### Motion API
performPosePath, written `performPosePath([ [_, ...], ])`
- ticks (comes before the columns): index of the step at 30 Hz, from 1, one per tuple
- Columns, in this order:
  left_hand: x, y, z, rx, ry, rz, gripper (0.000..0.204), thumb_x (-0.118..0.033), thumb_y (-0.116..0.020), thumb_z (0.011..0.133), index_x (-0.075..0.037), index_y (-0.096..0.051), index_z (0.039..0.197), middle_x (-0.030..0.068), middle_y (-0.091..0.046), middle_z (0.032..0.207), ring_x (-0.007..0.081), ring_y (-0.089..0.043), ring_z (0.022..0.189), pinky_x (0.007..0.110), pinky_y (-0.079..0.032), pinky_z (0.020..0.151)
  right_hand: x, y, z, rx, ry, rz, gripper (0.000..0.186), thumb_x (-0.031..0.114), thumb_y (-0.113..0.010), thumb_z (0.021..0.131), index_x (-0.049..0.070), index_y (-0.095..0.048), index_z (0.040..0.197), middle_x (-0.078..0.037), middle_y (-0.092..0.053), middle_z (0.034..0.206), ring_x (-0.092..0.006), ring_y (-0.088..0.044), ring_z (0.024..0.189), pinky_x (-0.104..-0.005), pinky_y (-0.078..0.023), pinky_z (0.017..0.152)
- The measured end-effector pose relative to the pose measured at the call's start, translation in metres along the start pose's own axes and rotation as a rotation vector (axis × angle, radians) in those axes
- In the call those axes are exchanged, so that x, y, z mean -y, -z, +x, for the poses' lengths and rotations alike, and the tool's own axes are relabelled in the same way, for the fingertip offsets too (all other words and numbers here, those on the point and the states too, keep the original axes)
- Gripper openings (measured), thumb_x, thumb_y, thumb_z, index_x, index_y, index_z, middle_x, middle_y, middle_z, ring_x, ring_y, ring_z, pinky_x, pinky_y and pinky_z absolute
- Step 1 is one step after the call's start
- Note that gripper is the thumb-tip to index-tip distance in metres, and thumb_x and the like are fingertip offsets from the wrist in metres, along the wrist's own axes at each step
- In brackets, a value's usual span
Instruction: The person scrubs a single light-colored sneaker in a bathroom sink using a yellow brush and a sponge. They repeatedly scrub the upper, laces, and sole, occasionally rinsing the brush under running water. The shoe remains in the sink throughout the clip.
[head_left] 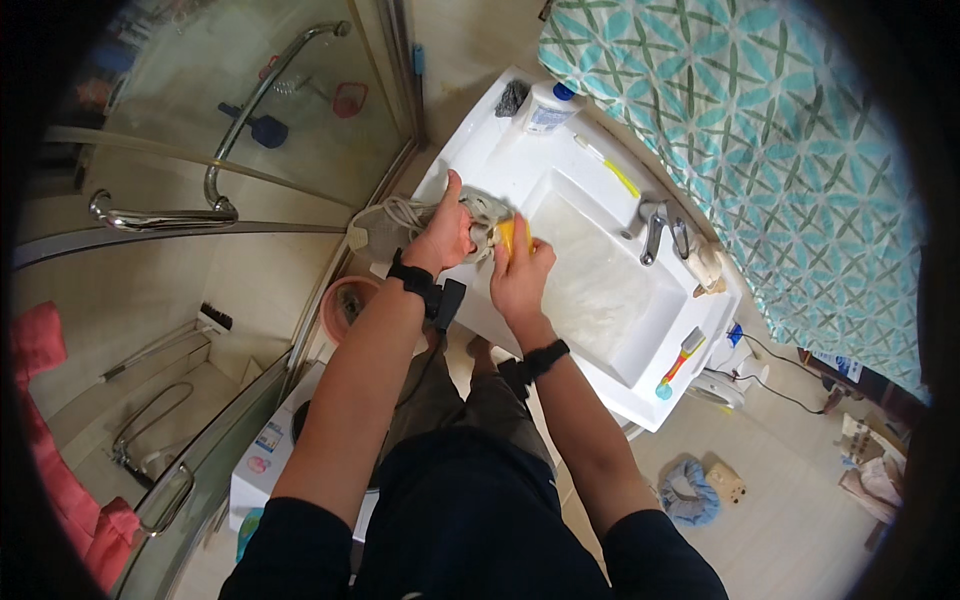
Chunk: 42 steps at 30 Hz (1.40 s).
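A pale grey sneaker [385,236] with loose laces lies across the left rim of the white washbasin [490,310]. My left hand [445,232] grips it around the ankle opening, thumb raised. My right hand [522,278] presses a small yellow thing [514,236] against one end of the shoe; whether it is a brush or a sponge I cannot tell, as my fingers cover part of it. Cloudy water [590,280] sits in the basin beside my right hand.
Along the basin's edge are a white bottle [548,112] with a blue cap, a yellow toothbrush [610,168], a chrome tap [654,232] and a colourful brush [682,362]. A glass shower door [290,190] stands left; a pink tub [345,308] sits below.
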<state>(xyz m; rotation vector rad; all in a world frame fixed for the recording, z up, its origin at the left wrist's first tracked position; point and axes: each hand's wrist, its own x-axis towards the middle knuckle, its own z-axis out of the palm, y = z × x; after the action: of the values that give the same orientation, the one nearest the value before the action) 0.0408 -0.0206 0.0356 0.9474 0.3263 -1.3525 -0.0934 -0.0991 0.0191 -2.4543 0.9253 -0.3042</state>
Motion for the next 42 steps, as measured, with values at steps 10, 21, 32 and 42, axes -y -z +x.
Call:
performPosePath([
  [10,-0.003,0.000,-0.003,-0.102,0.026,-0.040,0.101,-0.091,-0.030,0.088,-0.005,-0.060,0.132,0.0036,-0.067,0.126,0.0175,-0.061,0.105,0.028,-0.044,0.086,0.002,-0.003,-0.001,-0.075,0.081,0.086,0.056,0.022,-0.062,0.096,0.009,-0.050,0.149,-0.028,-0.055,0.106,-0.0421,-0.049,0.103,-0.0512,-0.040,0.097],
  [21,0.010,0.013,0.020,-0.050,0.021,-0.024,0.048,-0.057,-0.052,0.103,-0.012,-0.062,0.117,0.0003,-0.068,0.111,0.0135,-0.061,0.093,0.030,-0.047,0.075,-0.041,-0.012,-0.006,0.078,-0.169,0.286,0.057,0.024,-0.058,0.102,0.007,-0.042,0.155,-0.021,-0.059,0.102,-0.0327,-0.054,0.093,-0.0399,-0.045,0.094],
  [32,0.023,0.015,0.015,-0.159,-0.144,0.759,0.036,-0.034,-0.064,0.099,0.001,-0.063,0.104,0.0118,-0.068,0.091,0.0191,-0.064,0.079,0.038,-0.050,0.068,-0.050,0.007,0.014,0.366,-0.581,0.994,0.054,0.044,-0.045,0.109,0.025,-0.038,0.159,0.006,-0.061,0.112,-0.0067,-0.054,0.089,-0.0282,-0.050,0.076],
  [42,0.050,-0.016,-0.006,-0.236,-0.404,1.306,0.045,-0.031,-0.060,0.095,0.013,-0.063,0.092,0.0335,-0.064,0.091,0.0460,-0.065,0.089,0.049,-0.050,0.081,-0.054,0.010,-0.037,0.234,-0.436,0.862,0.056,0.034,-0.048,0.110,0.013,-0.035,0.160,0.003,-0.060,0.112,-0.0056,-0.050,0.088,-0.0233,-0.047,0.080],
])
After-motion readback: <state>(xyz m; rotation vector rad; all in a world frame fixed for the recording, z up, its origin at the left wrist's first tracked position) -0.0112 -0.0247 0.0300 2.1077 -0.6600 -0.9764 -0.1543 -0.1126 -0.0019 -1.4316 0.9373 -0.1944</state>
